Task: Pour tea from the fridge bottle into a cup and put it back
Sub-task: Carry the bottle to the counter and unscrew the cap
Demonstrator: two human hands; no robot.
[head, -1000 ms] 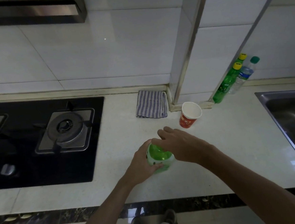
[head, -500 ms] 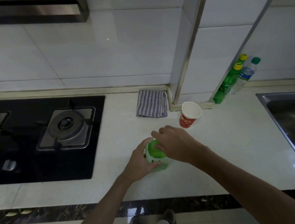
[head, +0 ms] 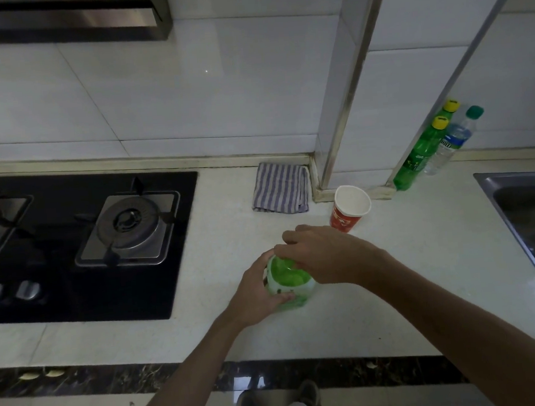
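Hob [head: 74, 282], black glass, is lying at far left, with a burner [head: 128, 225] sitting on it. Cloth [head: 280, 192], striped, is lying folded against the far wall. Left hand [head: 254, 296] is wrapping fingers and thumb round the side of the bottle [head: 286, 273], which is standing upright on the counter [head: 410, 281], near the front edge and right of the hob. Right hand [head: 328, 255] is covering the bottle's top, fingers curling down over it. The cap is hiding underneath, so whether it is on or off cannot be told. Cup [head: 351, 207], red paper, is standing upright and looking empty just beyond the right hand, apart from the bottle. Two green bottles [head: 419, 155] and a clear one [head: 450, 143] are standing in the far corner. Sink [head: 530, 223] is lying at far right. Step judged in hand: opening the bottle, with pouring not yet begun. Risks: the left hand squeezing the soft-looking bottle as the cap is loosening, pushing tea onto the counter; the right wrist or the tipping bottle knocking over the light cup; the cap slipping away toward the floor.
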